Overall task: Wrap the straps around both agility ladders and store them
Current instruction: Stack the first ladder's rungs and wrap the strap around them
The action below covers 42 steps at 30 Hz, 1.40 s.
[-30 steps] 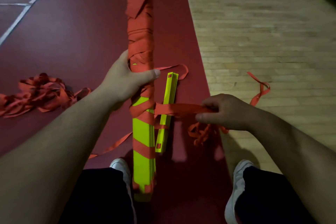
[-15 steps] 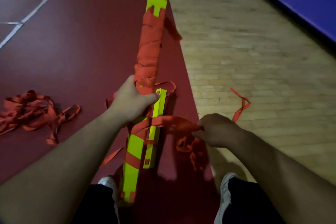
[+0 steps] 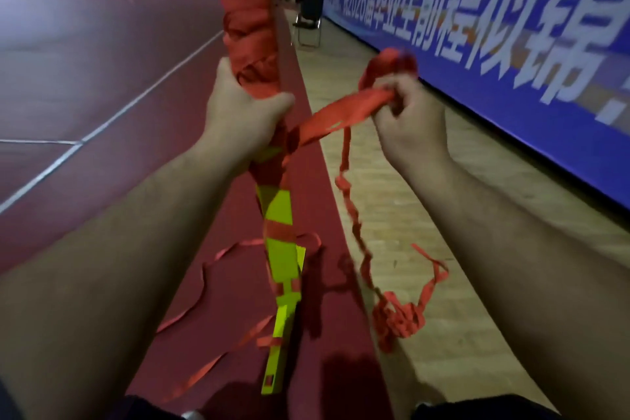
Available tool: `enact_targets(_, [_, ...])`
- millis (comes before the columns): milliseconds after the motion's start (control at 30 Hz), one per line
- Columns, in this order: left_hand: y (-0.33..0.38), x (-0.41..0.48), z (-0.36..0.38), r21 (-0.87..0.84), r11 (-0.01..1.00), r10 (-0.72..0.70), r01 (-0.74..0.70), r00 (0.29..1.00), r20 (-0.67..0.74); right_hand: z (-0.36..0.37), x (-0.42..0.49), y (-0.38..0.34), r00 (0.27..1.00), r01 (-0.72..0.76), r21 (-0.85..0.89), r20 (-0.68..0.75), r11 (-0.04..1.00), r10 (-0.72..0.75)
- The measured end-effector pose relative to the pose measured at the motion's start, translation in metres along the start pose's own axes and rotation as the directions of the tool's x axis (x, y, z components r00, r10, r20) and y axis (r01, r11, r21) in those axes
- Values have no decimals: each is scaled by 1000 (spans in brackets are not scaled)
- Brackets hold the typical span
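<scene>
Up off the red floor [image 3: 102, 85], left hand [image 3: 243, 112] grips the ladder bundle [image 3: 254, 54], right hand [image 3: 407, 112] clenches the strap [image 3: 341, 114]; the trailing tangle [image 3: 397, 320] looks likely to snag, slackening the wrap.

— Where is the ladder bundle [image 3: 278, 211]?
— Upright in the middle, with the left hand [image 3: 245, 116] wrapped round its midsection.
— And the strap [image 3: 341, 114]?
— It runs from the bundle rightward to the right hand [image 3: 410, 119], which grips it. The rest hangs below that hand, down to a tangle [image 3: 395, 320] over the wooden floor [image 3: 443, 368].
— What lies around?
— The court floor [image 3: 102, 78] is on the left and a banner [image 3: 511, 44] runs along the right. A chair [image 3: 309, 29] stands far behind, beside the banner.
</scene>
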State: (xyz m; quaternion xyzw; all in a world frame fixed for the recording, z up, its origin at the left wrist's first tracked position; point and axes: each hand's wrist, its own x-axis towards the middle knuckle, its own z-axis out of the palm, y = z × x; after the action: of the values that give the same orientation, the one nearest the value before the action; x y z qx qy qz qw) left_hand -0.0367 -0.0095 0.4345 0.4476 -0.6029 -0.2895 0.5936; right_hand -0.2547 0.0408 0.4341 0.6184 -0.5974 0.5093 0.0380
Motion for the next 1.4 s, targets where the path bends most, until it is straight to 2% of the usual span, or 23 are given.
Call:
enact_targets(33, [10,4,-6,6,999,33,-33,999,-29,-5,-4,0,963,-123,-163,219,979,158])
enact_targets(67, [17,5,-14,31,998,53,-52,998,-42,-11,-12,-1,805,-223,-362,456,905,380])
enact_targets(100, [21,4,-19,56,997,63,-60,997,-40,-15,-19,-2,576,-225,-544,595,808,561])
enact_targets(133, [21,2,-25,91,994,58,-55,998,-28,-18,-25,-4,410,-173,-646,640,744,650])
enact_targets(167, [19,-1,-30,120,991,58,-56,998,-16,-19,-28,-3,373,-81,-695,644,714,668])
enact_targets(300, [19,-11,-42,205,977,58,-63,998,30,-14,-26,-6,607,328,-755,629,568,485])
enact_targets(367, [23,-12,-47,240,968,61,-68,997,39,-13,-24,-8,598,303,-636,707,710,377])
enact_targets(433, [31,-12,-56,272,958,79,-88,996,43,-19,-21,-24,490,111,-457,798,883,351])
enact_targets(467, [35,-11,-59,284,954,86,-96,995,46,-23,-16,-34,511,37,-403,794,914,329])
enact_targets(500, [38,-11,-62,285,953,91,-100,995,42,-26,-8,-44,629,17,-366,727,930,275])
enact_targets(567, [48,-9,-66,247,964,95,-96,995,13,-36,13,-59,955,92,-402,293,911,33])
enact_targets(600, [52,-8,-67,223,970,102,-98,995,-4,-42,21,-66,989,146,-456,51,878,-138])
enact_targets(633, [57,-6,-70,198,975,105,-99,994,-21,-48,27,-72,963,183,-499,-80,847,-256])
enact_targets(700, [62,-3,-75,164,982,100,-91,994,-42,-57,31,-71,971,165,-543,-57,823,-232])
enact_targets(800, [58,2,-90,215,973,100,-88,994,-48,-70,31,-58,997,-47,-422,37,905,69])
enact_targets(833, [54,2,-94,262,960,110,-96,993,-39,-74,31,-57,980,-153,-253,88,955,181])
enact_targets(900, [46,-2,-96,371,920,138,-127,990,-3,-75,29,-58,896,-339,33,317,940,312])
enact_targets(933, [42,-6,-94,419,896,156,-147,988,14,-73,27,-58,836,-374,54,452,926,311])
enact_targets(1000, [36,-10,-92,497,851,184,-171,983,23,-69,23,-59,714,-298,-87,641,951,282])
enact_targets(1067, [29,-9,-93,546,824,176,-148,984,1,-63,17,-60,601,-194,-203,749,960,280])
enact_targets(1200, [20,-2,-100,599,795,147,-93,988,-42,-58,9,-58,449,-225,-165,857,960,253])
enact_targets(1300, [16,1,-105,619,780,142,-95,989,-27,-50,7,-59,432,24,-248,876,968,214])
enact_targets(1400, [14,2,-105,630,770,124,-103,992,10,-28,-12,-66,261,343,-394,912,853,316])
